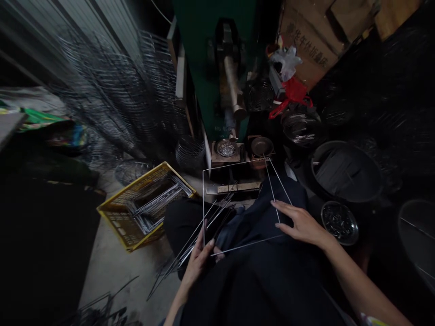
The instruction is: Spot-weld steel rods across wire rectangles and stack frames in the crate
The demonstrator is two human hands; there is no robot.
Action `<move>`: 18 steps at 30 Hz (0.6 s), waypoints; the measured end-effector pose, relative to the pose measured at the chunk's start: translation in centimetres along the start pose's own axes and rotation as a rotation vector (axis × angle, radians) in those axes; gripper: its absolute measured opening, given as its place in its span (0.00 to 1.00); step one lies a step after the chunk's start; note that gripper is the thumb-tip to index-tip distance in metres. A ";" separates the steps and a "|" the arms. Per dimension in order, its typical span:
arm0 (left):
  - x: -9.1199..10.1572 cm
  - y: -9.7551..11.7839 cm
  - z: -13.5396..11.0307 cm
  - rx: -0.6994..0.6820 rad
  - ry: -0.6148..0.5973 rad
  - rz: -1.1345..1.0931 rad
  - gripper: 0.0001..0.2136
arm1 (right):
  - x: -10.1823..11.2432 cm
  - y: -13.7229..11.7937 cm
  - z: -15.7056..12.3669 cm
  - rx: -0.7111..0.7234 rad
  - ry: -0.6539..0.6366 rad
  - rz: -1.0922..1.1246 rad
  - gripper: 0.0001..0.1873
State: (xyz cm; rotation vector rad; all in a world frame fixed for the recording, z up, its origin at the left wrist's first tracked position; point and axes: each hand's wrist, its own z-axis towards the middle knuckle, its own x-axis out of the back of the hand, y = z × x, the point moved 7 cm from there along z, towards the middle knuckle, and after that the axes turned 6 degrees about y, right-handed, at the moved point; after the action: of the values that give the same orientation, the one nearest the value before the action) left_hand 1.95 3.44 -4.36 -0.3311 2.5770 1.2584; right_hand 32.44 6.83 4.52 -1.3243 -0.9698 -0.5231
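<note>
A thin bent wire frame [234, 165], roughly rectangular, spans between my two hands above my lap. My left hand [201, 258] grips its lower left corner, fingers closed round the wire. On the right side, my right hand [297, 222] holds the frame's upright wire between thumb and fingers. More bent wires [195, 242] lie across my left thigh beside the left hand. The frame's far right corner reaches near the small round dish [262, 146] on the machine's base.
Straight ahead stands a green machine [200, 27] with a dish of small metal pieces [226, 148]. A yellow crate [125, 235] of bent wires sits left. To the right are a bowl of small parts [339, 222] and a large round tub [346, 170]. Wire coils [115, 86] stack behind.
</note>
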 end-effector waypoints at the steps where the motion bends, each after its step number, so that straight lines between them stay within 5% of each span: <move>1: 0.1 0.2 0.0 -0.007 0.004 0.001 0.45 | -0.1 0.2 0.0 -0.005 -0.006 -0.002 0.36; 6: -0.2 0.4 0.0 0.001 -0.016 0.027 0.44 | -1.6 -0.9 1.0 0.018 -0.046 -0.011 0.35; 12: -2.5 -0.5 0.5 0.024 -0.110 -0.006 0.46 | -5.4 -7.2 2.8 0.260 -0.131 0.213 0.38; 18: -2.5 0.7 0.4 -0.034 -0.095 -0.018 0.47 | -4.5 -5.2 1.5 0.136 -0.074 0.192 0.38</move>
State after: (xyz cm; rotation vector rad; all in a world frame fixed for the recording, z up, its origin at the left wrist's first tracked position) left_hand 4.17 4.43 -3.30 -0.2930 2.4708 1.2807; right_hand 25.47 6.23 3.68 -1.3048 -0.9108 -0.2585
